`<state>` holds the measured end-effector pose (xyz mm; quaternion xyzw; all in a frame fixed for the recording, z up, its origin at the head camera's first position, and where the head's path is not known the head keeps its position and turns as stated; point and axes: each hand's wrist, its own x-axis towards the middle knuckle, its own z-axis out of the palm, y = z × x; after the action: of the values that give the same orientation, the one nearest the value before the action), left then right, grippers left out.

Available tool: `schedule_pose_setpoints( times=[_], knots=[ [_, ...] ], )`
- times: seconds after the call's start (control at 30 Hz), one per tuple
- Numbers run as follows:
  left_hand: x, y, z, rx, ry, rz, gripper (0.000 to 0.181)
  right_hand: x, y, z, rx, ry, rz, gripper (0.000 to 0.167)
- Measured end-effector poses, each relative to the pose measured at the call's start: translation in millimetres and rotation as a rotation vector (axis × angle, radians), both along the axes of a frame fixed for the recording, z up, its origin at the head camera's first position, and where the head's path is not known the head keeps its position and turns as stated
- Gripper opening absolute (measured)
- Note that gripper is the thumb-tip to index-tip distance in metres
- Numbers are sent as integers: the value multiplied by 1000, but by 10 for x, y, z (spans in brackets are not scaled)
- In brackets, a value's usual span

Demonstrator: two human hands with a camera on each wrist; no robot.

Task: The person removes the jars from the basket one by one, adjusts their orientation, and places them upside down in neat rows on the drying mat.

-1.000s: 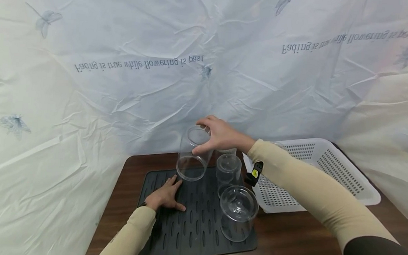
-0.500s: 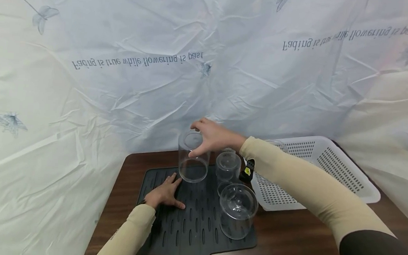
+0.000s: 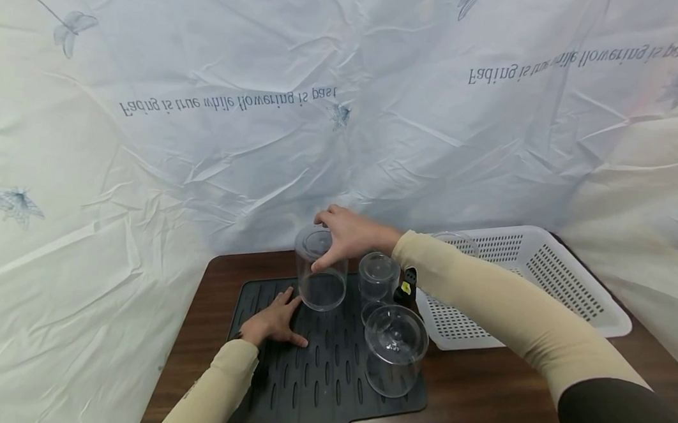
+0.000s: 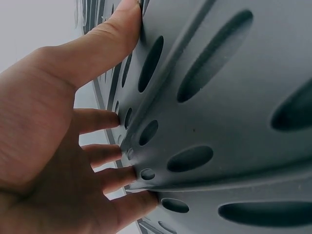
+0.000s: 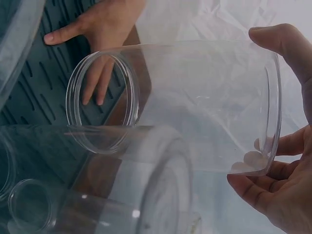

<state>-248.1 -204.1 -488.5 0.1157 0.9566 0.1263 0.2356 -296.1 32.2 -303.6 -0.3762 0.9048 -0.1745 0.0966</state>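
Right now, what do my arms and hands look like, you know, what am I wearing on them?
Your left hand and right hand are ungloved. Both forearms have beige sleeves; black fabric covers the right arm higher up. The right wrist has a black strap with a yellow patch.

I see a clear jar (image 3: 325, 289), roughly vertical, at the far end of a dark mat (image 3: 306, 398). Mat's slotted, lying flat.
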Motion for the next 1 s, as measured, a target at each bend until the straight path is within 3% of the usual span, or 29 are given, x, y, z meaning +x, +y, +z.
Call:
schedule_pose_setpoints(
  times=[0.37, 1.0],
  knots=[
    [2, -2, 2, -23, 12, -33, 110, -2, -21, -137, 50, -18, 6, 96],
    [7, -7, 7, -17, 27, -28, 110, -33, -76, -258, 142, -41, -14, 96]
  ],
)
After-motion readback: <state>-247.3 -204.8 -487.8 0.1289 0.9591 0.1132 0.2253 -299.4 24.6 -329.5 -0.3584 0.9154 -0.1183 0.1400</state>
